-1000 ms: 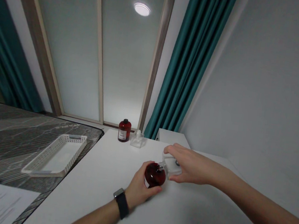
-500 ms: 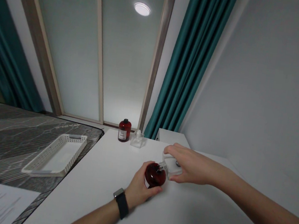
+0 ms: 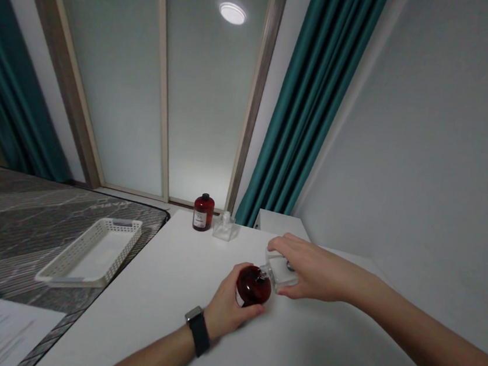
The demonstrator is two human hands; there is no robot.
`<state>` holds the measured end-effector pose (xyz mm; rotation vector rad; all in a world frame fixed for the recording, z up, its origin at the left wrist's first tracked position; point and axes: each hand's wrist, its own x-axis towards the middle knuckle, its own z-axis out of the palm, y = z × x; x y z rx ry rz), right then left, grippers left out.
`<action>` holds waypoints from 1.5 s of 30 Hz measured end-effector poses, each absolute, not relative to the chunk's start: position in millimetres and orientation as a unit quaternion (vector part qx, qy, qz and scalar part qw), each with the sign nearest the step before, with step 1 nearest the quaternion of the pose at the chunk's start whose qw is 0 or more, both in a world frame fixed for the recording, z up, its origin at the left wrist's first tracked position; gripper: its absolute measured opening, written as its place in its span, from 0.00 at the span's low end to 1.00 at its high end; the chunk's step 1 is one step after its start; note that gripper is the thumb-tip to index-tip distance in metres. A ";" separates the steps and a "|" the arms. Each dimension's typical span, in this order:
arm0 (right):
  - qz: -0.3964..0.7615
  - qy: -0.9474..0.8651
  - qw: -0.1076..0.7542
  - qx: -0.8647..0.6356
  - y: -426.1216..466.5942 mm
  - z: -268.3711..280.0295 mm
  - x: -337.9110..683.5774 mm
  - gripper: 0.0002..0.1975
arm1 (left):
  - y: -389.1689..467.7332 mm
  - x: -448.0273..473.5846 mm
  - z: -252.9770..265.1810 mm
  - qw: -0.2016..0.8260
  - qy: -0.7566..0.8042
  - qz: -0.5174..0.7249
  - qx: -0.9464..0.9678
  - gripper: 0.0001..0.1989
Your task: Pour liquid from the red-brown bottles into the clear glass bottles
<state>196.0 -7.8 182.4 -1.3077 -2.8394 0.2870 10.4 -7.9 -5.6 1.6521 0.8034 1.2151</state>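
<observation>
My left hand (image 3: 226,305) is wrapped round a dark red bottle (image 3: 253,290) with a white label, just above or on the white table (image 3: 160,302); I cannot tell which. My right hand (image 3: 313,268) grips a square clear glass bottle (image 3: 278,270) by its sides. That glass bottle is tipped over to the left, its neck at the red bottle's mouth. Whether liquid runs between them is too small to make out. At the table's far edge stand another red bottle (image 3: 203,213) with a black cap and a second clear glass bottle (image 3: 225,228).
A white perforated basket (image 3: 50,279) lies to the left on a grey, marble-patterned surface (image 3: 2,220). Nearer me is an open booklet (image 3: 2,329) with printed text. A white cabinet (image 3: 281,219) stands behind the table, below the teal curtain (image 3: 309,108). A grey wall (image 3: 440,158) rises at the right.
</observation>
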 end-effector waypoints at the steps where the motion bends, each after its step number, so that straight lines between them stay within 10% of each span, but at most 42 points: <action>1: 0.092 -0.905 0.001 -0.416 -7.8 182.3 196.3 0.27 | -7.8 10.4 -6.0 0.453 0.324 0.492 0.669 0.35; 45: 0.081 -0.917 -0.004 -0.391 -7.6 188.8 190.4 0.25 | -8.4 9.6 -3.2 0.442 0.330 0.494 0.672 0.35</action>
